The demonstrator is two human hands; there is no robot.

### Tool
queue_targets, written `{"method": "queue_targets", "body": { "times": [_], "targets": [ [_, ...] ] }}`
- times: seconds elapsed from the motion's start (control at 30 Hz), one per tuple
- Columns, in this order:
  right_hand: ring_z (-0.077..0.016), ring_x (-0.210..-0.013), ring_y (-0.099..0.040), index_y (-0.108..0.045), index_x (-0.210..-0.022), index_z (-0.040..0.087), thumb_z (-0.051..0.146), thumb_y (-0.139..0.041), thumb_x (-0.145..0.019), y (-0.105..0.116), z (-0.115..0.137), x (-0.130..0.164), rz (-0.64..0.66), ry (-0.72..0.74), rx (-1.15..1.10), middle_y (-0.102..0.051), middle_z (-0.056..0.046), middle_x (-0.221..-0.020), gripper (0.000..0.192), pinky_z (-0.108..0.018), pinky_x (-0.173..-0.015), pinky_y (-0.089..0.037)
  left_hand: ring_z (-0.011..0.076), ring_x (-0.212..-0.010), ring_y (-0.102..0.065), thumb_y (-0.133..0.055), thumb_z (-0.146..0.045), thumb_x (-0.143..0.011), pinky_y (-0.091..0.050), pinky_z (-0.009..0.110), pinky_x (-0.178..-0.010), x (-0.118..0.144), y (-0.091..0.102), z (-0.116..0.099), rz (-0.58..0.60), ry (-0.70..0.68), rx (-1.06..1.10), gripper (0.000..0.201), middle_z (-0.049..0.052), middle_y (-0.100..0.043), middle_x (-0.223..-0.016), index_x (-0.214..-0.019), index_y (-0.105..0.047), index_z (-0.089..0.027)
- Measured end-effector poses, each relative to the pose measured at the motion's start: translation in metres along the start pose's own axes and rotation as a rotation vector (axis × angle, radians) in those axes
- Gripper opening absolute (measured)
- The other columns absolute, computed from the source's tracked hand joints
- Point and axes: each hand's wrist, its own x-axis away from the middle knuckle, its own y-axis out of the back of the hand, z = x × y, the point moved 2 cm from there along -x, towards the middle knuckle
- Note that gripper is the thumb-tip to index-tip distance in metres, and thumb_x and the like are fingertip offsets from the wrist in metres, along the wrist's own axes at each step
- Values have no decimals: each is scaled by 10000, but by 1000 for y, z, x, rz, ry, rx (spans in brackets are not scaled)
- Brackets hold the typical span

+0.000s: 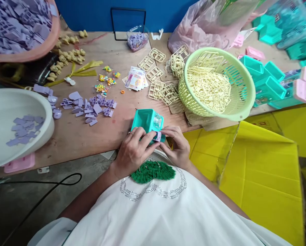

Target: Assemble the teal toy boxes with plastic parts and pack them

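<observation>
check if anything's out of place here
Possibly: a small orange ring lies alone near the printed sheets, and several cream frames lie loose beside the pale green basket holding similar ones. Nothing looks clearly damaged.

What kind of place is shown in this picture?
Probably a small workshop for plastic toys: there are a pink tub heaped with purple parts, a green basket of cream moulded frames, and several teal containers at the right.

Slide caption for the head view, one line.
Both hands on a teal box at the table edge; purple parts at left, light-green basket of cream frames at right.
</observation>
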Motion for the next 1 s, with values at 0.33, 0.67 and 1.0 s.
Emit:
{"method": "queue_targets", "body": {
  "times": [0.33,0.67,1.0],
  "targets": [
    [-310,-1056,-700,-693,-1348,227,206,-687,-981,-5,8,-19,72,210,53,-764,-132,-1123,367,-539,-901,-583,139,-812,-654,-704,-284,-1030,-565,239,-761,5,2,9,-121,204,256,106,13,-623,-923,-1102,-727,-211],
    [-285,-1072,-657,-626,-1438,241,184,-641,-1014,-19,9,-30,103,253,-64,-708,-133,-1166,428,-530,-911,-574,146,-825,-639,-719,-280,-1000,-577,243,-745,16,6,24,-150,352,382,139,4,-604,-907,-1106,-799,-241],
    [-276,-1042,-614,-647,-1366,188,200,-639,-1028,-34,16,-41,120,271,-96,-683,-144,-1135,338,-493,-887,-559,153,-803,-624,-752,-432,-971,-550,224,-687,25,3,46,-169,467,550,222,16,-600,-877,-986,-811,-218]
  ]
}}
